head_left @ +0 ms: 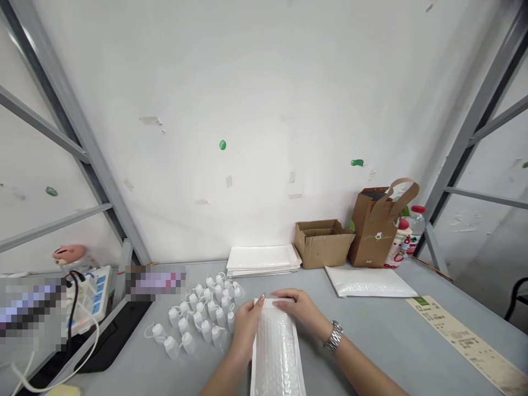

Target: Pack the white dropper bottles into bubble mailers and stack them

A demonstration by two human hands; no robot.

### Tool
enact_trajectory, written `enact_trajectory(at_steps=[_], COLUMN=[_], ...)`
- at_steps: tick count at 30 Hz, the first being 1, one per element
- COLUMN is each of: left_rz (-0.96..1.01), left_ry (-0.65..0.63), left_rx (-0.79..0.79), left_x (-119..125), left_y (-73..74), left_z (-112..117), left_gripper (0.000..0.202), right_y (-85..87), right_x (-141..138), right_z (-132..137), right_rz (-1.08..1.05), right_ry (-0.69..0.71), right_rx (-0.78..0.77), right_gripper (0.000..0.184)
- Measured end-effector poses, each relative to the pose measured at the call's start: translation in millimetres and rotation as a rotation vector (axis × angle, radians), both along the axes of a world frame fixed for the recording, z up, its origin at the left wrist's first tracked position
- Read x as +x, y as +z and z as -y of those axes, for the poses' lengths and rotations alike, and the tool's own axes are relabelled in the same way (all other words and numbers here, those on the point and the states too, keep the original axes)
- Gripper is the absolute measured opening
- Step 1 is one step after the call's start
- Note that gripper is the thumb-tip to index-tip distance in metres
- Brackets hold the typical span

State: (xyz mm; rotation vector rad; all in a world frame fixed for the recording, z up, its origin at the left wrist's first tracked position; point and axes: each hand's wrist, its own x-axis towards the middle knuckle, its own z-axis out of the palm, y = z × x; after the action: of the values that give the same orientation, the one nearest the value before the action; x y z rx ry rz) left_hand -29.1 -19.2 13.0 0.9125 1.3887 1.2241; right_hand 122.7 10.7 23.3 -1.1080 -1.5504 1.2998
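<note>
A white bubble mailer [277, 352] lies lengthwise in front of me, its near end running out of view at the bottom. My left hand [246, 324] grips its far left corner, thumb on top. At the far right corner, my right hand [303, 311] holds the flap edge with bent fingers; a metal watch [334, 336] is on that wrist. Just left of my left hand stand several small white-capped squeeze bottles [207, 331] in loose rows, some with looped cap straps. What the mailer contains is hidden.
Stacked white mailers [264, 259] lie by the wall. Right of them stand an open cardboard box [324, 245], a brown paper bag [373, 234] and bottles [416, 228]. Another mailer [371, 281] and a paper strip [466, 341] lie at right; a power strip [93, 300] with cables at left.
</note>
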Motion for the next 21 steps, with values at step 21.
enact_trajectory(at_steps=[21], left_rz=[0.245], left_ry=[-0.161], left_rx=[-0.108], left_x=[12], left_y=[-9.1], left_z=[-6], left_gripper=[0.053], right_y=[98.5], right_x=[120], right_z=[40], right_rz=[0.555], right_ry=[-1.063], right_rx=[1.022], right_gripper=[0.023])
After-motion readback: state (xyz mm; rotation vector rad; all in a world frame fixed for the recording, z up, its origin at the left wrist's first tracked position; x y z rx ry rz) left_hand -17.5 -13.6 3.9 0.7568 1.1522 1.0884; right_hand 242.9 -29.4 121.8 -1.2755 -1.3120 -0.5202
